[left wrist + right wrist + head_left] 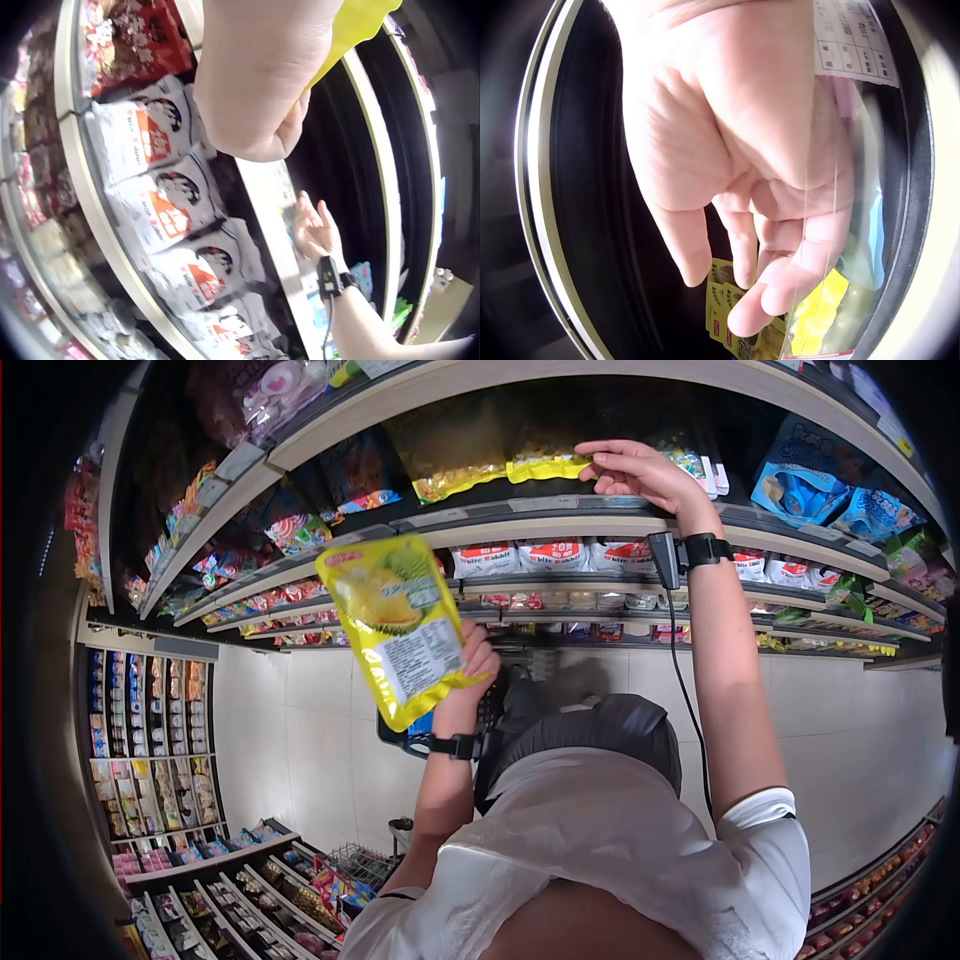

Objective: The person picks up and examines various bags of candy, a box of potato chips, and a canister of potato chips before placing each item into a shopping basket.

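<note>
Racks [155,740] of small packs at far left, seen in the head view beyond a pale tiled floor [300,745]; nearer, at lower left, a wire basket [358,865]. Right of these, the pouch [388,630], yellow, printed with durian fruit and a white label panel, is held up in front of the shelves, tilted, its top leaning left. The left hand [480,658] grips the pouch by its lower right edge, fingers curled against it; a black band [457,747] circles the wrist. Behind and further right, two yellow packs [458,482] [545,467] lie side by side on an upper shelf, with white packs [555,555] bearing red print in a row on the shelf below. The right hand [635,468] reaches in over the upper shelf at the right-hand yellow pack, its fingers slightly bent and partly spread, pinching nothing; whether the fingertips touch the pack cannot be told. In the right wrist view, clear wrapping [866,180] lies beside these fingers. On the right wrist, a second black band [707,550] carries a small device [663,560] with a cable [690,710] running down beside the forearm. Furthest right on the upper shelf, blue packs [800,490].
</note>
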A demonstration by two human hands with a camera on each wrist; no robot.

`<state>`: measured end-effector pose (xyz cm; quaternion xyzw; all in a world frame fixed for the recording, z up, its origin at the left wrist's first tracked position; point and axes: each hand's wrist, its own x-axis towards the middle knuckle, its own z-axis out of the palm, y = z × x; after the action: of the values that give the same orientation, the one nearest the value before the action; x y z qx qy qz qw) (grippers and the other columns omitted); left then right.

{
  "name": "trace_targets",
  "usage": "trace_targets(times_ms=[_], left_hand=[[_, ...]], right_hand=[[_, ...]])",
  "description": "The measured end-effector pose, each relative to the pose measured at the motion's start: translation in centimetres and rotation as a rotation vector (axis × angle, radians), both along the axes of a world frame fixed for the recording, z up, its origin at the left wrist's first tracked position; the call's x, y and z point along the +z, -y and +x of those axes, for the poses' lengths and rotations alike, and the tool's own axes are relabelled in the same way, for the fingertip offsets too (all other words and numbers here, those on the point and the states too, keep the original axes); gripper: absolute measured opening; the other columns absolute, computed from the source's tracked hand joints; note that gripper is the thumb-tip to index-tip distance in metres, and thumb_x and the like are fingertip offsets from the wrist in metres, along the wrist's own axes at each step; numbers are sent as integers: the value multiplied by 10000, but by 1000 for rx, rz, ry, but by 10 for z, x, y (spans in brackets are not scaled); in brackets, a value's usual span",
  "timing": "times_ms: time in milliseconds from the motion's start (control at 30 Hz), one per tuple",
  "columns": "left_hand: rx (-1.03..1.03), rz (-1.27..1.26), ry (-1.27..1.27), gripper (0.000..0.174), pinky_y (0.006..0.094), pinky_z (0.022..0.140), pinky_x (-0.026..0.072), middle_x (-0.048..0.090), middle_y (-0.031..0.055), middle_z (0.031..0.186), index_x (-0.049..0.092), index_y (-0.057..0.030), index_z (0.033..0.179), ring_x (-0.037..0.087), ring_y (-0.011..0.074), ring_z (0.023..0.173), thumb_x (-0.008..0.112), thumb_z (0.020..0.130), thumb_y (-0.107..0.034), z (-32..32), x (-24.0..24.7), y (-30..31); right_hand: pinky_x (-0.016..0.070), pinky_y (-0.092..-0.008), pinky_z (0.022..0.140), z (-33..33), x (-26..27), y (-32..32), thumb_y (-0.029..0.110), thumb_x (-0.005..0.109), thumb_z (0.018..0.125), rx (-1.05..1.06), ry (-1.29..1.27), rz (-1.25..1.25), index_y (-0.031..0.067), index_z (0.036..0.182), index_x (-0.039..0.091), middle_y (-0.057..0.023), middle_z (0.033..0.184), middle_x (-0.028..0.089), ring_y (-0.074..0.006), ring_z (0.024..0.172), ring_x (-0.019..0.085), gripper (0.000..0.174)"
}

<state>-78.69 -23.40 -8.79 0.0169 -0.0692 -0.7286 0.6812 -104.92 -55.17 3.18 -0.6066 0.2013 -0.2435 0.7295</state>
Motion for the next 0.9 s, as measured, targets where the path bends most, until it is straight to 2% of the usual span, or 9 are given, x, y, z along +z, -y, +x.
trace_targets(times_ms=[167, 233, 300, 400, 467, 600, 633, 733, 900], left_hand=[[314, 353, -25, 246, 259, 461, 238, 401, -13, 640, 572, -72, 894, 283, 91, 460, 502, 969, -296, 92, -53, -85], [597, 823, 144, 247, 264, 448, 197, 349, -47, 598, 534, -131, 814, 244, 94, 454, 509, 918, -353, 117, -58, -111], [805, 1127, 390, 270, 258, 449, 230, 392, -70, 573, 475, -197, 717, 317, 92, 442, 477, 919, -375, 126, -64, -127], [884, 1217, 539, 281, 270, 478, 283, 432, -69, 584, 459, -209, 696, 401, 105, 473, 484, 935, -354, 141, -94, -149], [684, 1284, 878, 260, 290, 519, 336, 538, -45, 653, 508, -198, 738, 482, 123, 538, 524, 938, -363, 170, -145, -173], [341, 1330, 1415, 471, 323, 605, 437, 702, 54, 865, 671, -50, 971, 645, 162, 774, 579, 934, -511, 132, -145, -156], [319, 1166, 1603, 575, 335, 594, 478, 705, 81, 843, 670, -15, 979, 664, 183, 731, 587, 918, -580, 139, -170, -156], [113, 1176, 1678, 627, 315, 488, 469, 648, 73, 648, 702, 12, 865, 620, 182, 529, 615, 897, -608, 97, -141, -124], [128, 1070, 1724, 486, 285, 379, 400, 576, 43, 525, 704, 22, 760, 556, 146, 400, 720, 865, -453, 92, -138, -122]], right_hand=[[577, -201, 781, -1, 5, -2, 205, 631, 988, 3, 21, 44, 11, 1391, 531, -115, 1075, 695, -85, 817, 677, 459], [578, -199, 767, -1, 6, -2, 202, 631, 987, 1, 22, 55, 6, 1390, 530, -116, 1062, 697, -86, 810, 680, 459], [579, -199, 760, -1, 5, -1, 195, 632, 987, -1, 22, 54, -1, 1385, 531, -115, 1054, 696, -89, 802, 682, 455], [583, -195, 730, 2, -1, 2, 186, 635, 986, -5, 37, 51, -15, 1344, 556, -112, 1026, 699, -102, 799, 696, 419], [572, -185, 678, 4, -1, 1, 175, 637, 984, -42, 47, 20, -22, 1275, 600, -99, 993, 698, -106, 786, 701, 354], [527, -191, 622, 7, -2, -7, 160, 646, 960, -190, 5, -149, -4, 1178, 659, -43, 902, 687, -73, 703, 648, 273], [527, -191, 622, 7, -1, -13, 160, 646, 960, -191, 5, -150, -4, 1178, 659, -43, 902, 687, -73, 703, 648, 273], [432, -236, 550, 12, -11, -28, 172, 680, 925, -504, -64, -540, 41, 935, 698, 61, 687, 601, -20, 633, 537, 132], [479, -358, 543, 25, -19, -53, 183, 684, 832, -778, -163, -1097, 113, 819, 706, -43, 670, 617, -238, 600, 624, 74]])
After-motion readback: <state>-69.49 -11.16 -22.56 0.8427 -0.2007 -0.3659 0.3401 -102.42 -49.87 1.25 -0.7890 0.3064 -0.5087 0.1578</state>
